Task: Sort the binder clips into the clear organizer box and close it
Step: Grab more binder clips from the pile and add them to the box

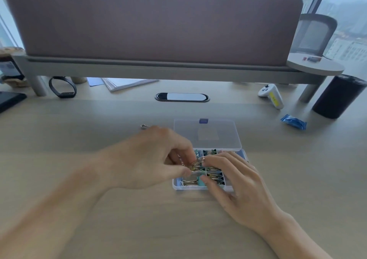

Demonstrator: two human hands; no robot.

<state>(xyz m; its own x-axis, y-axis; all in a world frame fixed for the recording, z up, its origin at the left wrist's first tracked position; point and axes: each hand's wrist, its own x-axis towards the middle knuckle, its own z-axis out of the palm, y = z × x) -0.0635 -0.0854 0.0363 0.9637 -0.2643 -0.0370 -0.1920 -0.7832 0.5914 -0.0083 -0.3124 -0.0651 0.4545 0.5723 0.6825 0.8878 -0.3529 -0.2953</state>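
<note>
Desk [99, 209] with a grey divider panel [155, 24] along the 12 o'clock edge. Left hand [151, 159] comes in from 8 o'clock, right hand [240, 183] from 5 o'clock, and both meet over the clear box [175, 187], which sits just right of desk centre. Lid [206, 135] is flipped flat toward 12 o'clock, so the box is open. Compartments hold mixed clips [215, 176], gold-wire and dark ones, and look near full. Left thumb and fingers pinch a gold clip [195, 165] above the box's 9 o'clock side. Right fingers lie mostly straight and spread over the 3 o'clock half, tips touching clips and gripping nothing that I can make out; there's some blur. One loose clip [143, 127] is on the desk at 10 o'clock from the box, apart from it and just behind the left knuckles. My read: late in sorting, seating the pinched clip. Next: drop it into a cell without snagging neighbours, fetch the stray one, press down anything proud of the rim, then swing the lid toward 6 o'clock and snap the latch
</note>
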